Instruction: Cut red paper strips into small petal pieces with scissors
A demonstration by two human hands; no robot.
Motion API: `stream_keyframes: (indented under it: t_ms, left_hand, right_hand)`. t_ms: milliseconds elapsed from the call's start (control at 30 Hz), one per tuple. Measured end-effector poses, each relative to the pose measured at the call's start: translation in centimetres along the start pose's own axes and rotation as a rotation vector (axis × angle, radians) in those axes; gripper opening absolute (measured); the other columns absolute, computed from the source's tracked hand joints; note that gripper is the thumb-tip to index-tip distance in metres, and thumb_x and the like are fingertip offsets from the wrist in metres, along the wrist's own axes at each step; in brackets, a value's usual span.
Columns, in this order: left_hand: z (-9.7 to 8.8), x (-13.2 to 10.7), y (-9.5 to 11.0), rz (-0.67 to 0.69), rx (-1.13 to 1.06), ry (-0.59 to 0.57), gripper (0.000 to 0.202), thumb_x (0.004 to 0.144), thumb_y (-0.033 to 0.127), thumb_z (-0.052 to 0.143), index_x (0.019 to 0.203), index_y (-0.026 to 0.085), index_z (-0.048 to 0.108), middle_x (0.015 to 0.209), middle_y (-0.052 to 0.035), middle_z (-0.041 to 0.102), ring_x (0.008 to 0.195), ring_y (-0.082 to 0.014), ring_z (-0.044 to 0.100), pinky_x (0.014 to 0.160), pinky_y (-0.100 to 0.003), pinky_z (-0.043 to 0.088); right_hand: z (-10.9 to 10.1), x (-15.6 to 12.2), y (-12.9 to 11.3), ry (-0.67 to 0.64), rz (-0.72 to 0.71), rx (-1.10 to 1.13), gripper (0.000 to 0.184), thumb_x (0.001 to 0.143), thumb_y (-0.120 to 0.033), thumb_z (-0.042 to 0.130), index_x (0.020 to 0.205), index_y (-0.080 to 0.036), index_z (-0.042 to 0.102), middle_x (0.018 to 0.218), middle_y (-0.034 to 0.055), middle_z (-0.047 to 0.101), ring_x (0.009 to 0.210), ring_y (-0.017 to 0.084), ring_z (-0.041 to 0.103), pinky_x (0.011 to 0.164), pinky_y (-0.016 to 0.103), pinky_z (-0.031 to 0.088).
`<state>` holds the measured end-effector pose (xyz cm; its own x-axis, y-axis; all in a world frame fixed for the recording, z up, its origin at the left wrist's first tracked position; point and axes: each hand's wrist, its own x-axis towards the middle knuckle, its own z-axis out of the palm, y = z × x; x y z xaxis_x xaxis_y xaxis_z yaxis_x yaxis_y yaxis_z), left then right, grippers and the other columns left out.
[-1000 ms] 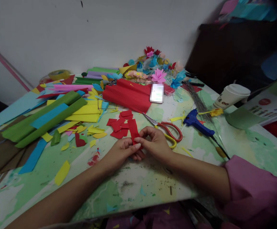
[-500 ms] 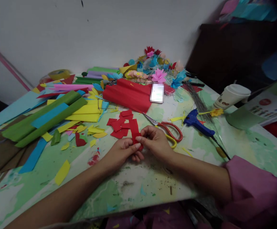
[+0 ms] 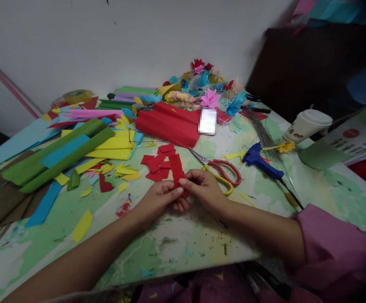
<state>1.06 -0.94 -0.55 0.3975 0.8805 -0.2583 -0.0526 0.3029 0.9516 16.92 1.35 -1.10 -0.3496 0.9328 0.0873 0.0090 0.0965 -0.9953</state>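
A strip of red crepe paper stands up between my two hands, pinched near its lower end. My left hand grips it with the thumb in front and the fingers behind. From the other side, my right hand holds the same strip between thumb and fingers, the thumbs nearly touching. Just beyond the hands lies a small pile of cut red paper pieces. Right of the pile are scissors with orange-red handles, lying over a yellow-handled tool partly hidden by my right hand.
A blue glue gun, thin wires and a lidded paper cup are at the right. Rolled red paper, a blurred-out phone and paper flowers lie behind. Green paper rolls and yellow scraps cover the left.
The view has shifted very slightly. Both hands keep their pinch on the red strip, and its upper end leans a little differently. Nothing else on the table has moved.
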Motion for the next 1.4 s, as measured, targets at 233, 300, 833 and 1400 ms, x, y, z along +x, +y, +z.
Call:
stream_keyframes:
  t_ms: [233,300,833,1400]
  left_hand:
    - [-0.15,-0.28,0.32,-0.018,0.082,-0.037,0.031,0.070,0.039,0.075,0.074,0.012,0.060,0.066,-0.0058,0.071,0.054,-0.0111,0.061,0.055,-0.021,0.047]
    - [-0.10,-0.29,0.34,-0.011,0.086,-0.035,0.033,0.071,0.041,0.073,0.074,0.011,0.060,0.065,-0.0061,0.071,0.054,-0.0111,0.061,0.055,-0.022,0.047]
    - [-0.36,0.09,-0.54,0.001,-0.015,0.010,0.032,0.077,0.043,0.066,0.073,0.011,0.063,0.061,-0.0062,0.071,0.051,-0.0097,0.060,0.051,-0.020,0.044]
    - [-0.55,0.04,-0.44,0.044,-0.056,0.052,0.030,0.080,0.041,0.064,0.070,0.012,0.062,0.057,-0.0037,0.068,0.048,-0.0084,0.058,0.048,-0.017,0.041]
  right_hand:
    - [-0.03,0.11,-0.15,0.063,0.019,0.021,0.030,0.077,-0.040,0.064,0.063,-0.017,0.052,0.055,-0.0046,0.045,0.052,0.008,0.038,0.050,0.023,0.030]
    - [0.01,0.07,-0.04,0.051,0.025,0.031,0.030,0.077,-0.041,0.063,0.063,-0.017,0.052,0.056,-0.0039,0.047,0.052,0.008,0.039,0.050,0.024,0.031]
    - [-0.09,0.09,0.37,0.005,0.005,0.029,0.033,0.080,-0.046,0.060,0.064,-0.018,0.051,0.055,-0.0037,0.047,0.052,0.009,0.041,0.052,0.024,0.033]
    - [-0.06,-0.11,0.46,-0.084,-0.022,-0.107,0.038,0.087,-0.043,0.050,0.058,-0.019,0.046,0.054,-0.0022,0.047,0.053,0.010,0.039,0.053,0.025,0.030]
